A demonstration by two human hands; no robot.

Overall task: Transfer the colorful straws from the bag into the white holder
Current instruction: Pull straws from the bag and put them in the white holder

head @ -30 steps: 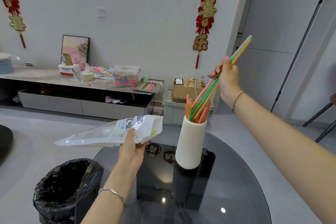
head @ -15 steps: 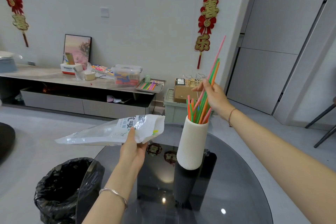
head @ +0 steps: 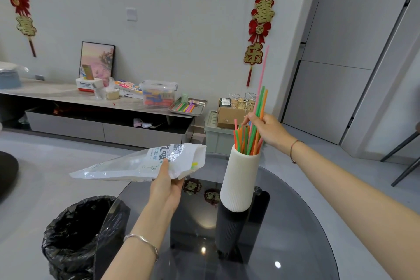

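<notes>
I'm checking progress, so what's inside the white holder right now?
Pink, green and orange straws stand in the white holder, tops poking above its rim; the right hand grips the taller ones. The holder's wall hides their lower ends.

The bag (head: 127,166) is crinkled glossy plastic; the straws (head: 246,141) smooth plastic; the holder (head: 238,179) matt, ribbed; the table (head: 295,223) glossy glass.
</notes>
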